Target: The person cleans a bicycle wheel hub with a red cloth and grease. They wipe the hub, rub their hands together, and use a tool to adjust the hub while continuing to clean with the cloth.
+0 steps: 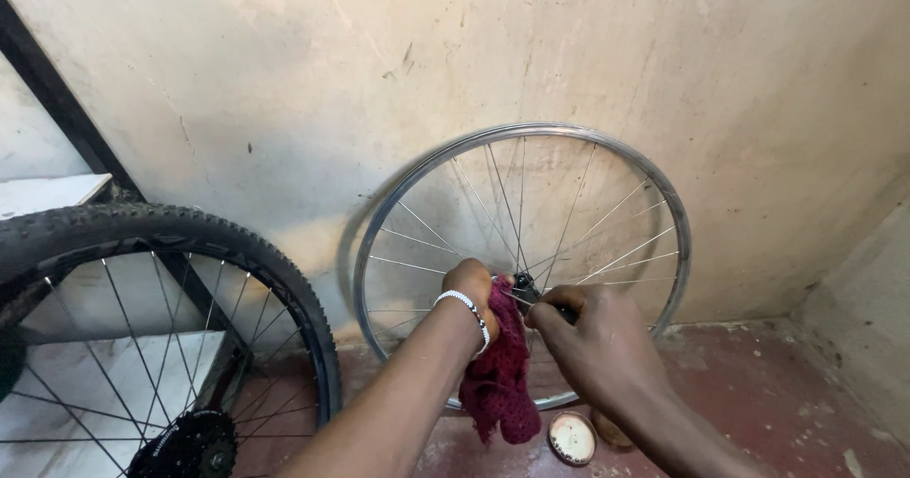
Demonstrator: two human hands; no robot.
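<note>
A bare silver bicycle rim (417, 180) with thin spokes stands upright against the wall. My left hand (471, 287), with a white beaded bracelet at the wrist, grips a dark red knitted cloth (500, 383) beside the black hub (524, 291). The cloth hangs down in front of the lower spokes. My right hand (588, 341) is closed at the hub from the right side, fingers pinched on its axle end. Both hands meet at the wheel's centre and hide most of the hub.
A second wheel with a knobby black tyre (294, 288) and a cog set (185, 448) stands at the left. A small round open tin (572, 437) lies on the red floor below my right hand. A dark diagonal beam (66, 108) runs along the left wall.
</note>
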